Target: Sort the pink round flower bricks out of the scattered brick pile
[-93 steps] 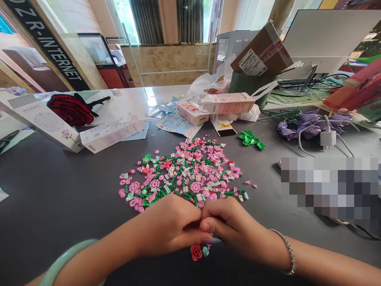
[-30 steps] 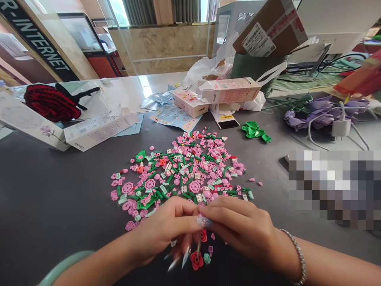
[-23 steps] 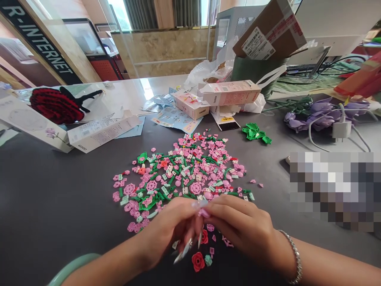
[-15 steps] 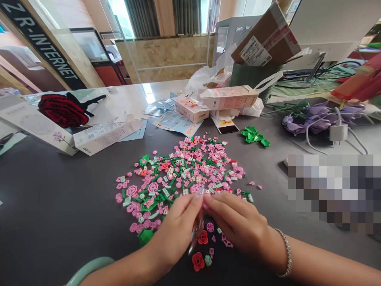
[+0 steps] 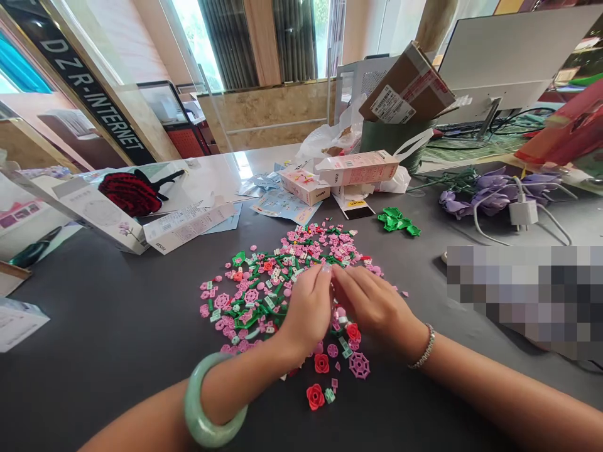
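My left hand (image 5: 308, 307) and my right hand (image 5: 374, 301) meet at the fingertips over a spread of small pink, green and red building pieces (image 5: 252, 295). Fingers of both hands are pressed together, and whatever lies between them is too hidden to make out. Just below the hands are a red flower piece (image 5: 321, 363), a second red flower piece (image 5: 315, 397) beside a pale green piece (image 5: 330, 395), and a pink web-shaped ring (image 5: 359, 365).
Green leaf pieces (image 5: 398, 221) lie beyond the pile at the right. Farther back are a pink box (image 5: 358, 168), a white box (image 5: 188, 226), a dark red flower (image 5: 132, 193), purple flowers (image 5: 490, 191) and a white charger (image 5: 522, 213). A blurred patch covers the right side.
Both hands have moved forward over the pile, still together. The view has shifted, and more red and pink pieces show below my right hand. The pink piece at my fingertips is now hidden.
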Motion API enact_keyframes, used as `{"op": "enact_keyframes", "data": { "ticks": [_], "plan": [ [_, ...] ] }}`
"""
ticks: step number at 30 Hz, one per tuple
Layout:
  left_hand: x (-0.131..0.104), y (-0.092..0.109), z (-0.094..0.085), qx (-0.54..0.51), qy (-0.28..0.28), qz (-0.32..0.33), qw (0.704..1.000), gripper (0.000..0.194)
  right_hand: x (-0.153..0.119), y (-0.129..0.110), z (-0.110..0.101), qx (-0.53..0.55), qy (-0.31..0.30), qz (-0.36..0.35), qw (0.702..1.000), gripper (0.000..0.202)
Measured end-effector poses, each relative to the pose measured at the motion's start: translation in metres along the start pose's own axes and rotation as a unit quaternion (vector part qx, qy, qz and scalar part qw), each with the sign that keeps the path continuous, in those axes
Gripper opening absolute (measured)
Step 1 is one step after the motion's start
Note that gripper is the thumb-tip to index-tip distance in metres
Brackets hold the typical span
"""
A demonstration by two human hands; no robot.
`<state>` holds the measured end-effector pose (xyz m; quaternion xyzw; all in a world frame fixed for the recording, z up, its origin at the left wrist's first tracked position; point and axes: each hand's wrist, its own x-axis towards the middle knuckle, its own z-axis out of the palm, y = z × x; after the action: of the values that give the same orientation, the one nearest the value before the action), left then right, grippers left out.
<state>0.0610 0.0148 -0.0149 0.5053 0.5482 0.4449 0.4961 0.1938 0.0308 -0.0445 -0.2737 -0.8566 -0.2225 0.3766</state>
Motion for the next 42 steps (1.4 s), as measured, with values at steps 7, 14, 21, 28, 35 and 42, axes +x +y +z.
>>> {"op": "enact_keyframes", "data": {
  "ticks": [7, 14, 21, 28, 35, 42],
  "plan": [
    [0.018, -0.005, 0.024, 0.01, 0.044, 0.016, 0.999, 0.027, -0.006, 0.018, 0.01, 0.033, 0.015, 0.06, 0.998, 0.021],
    [0.028, -0.012, 0.036, 0.015, 0.076, 0.015, 0.997, 0.029, -0.013, 0.024, 0.015, 0.06, -0.023, 0.096, 0.993, 0.022],
    [0.039, -0.018, 0.049, 0.02, 0.103, 0.003, 0.994, 0.025, -0.009, 0.031, 0.011, 0.005, -0.074, 0.066, 0.995, 0.029],
    [0.045, -0.017, 0.059, 0.031, 0.104, -0.02, 0.994, 0.025, -0.016, 0.041, 0.014, 0.028, -0.095, 0.11, 0.989, 0.024],
    [0.049, -0.015, 0.061, 0.052, 0.082, -0.035, 0.995, 0.025, -0.014, 0.04, 0.017, 0.097, -0.058, 0.252, 0.961, 0.026],
    [0.056, -0.021, 0.046, 0.071, 0.025, -0.05, 0.996, 0.029, -0.008, 0.038, 0.016, 0.18, -0.075, 0.347, 0.917, 0.029]
  ]
}}
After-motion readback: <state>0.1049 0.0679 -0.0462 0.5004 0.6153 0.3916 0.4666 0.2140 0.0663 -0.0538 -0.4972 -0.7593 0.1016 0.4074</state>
